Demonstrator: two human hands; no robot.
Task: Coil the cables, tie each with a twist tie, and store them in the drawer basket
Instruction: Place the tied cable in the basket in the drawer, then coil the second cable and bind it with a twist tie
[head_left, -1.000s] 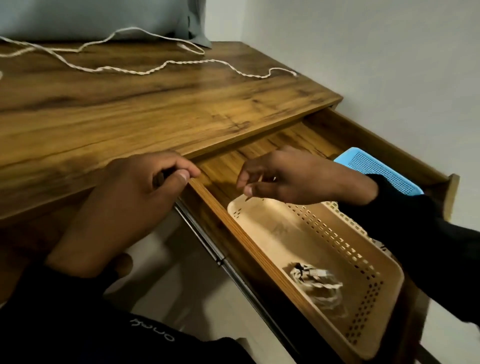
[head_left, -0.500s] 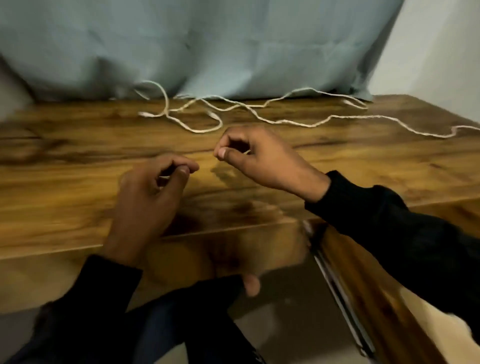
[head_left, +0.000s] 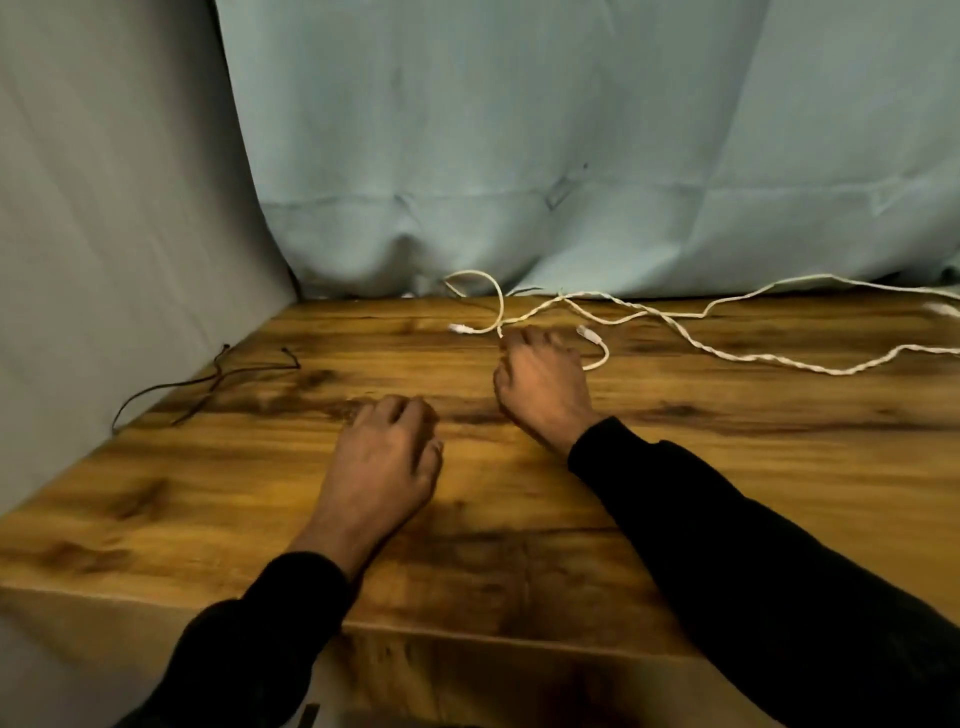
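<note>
We see our right hand (head_left: 543, 379) reaching the loose white braided cable (head_left: 675, 325) strewn along the back of the brown wooden desk (head_left: 208, 493); whether its curled fingers grip the cable we cannot tell. Our left hand (head_left: 387, 462) hovers nearer, fingers curled, its contents hidden. A thin dark wire (head_left: 208, 379) lies far left, and no writing is readable.

The braided white cable (head_left: 748, 357) runs off the right edge, a loop of it hidden behind the right hand (head_left: 543, 382), while curled fingers hide what, if anything, the blurred left hand (head_left: 387, 457) holds.
</note>
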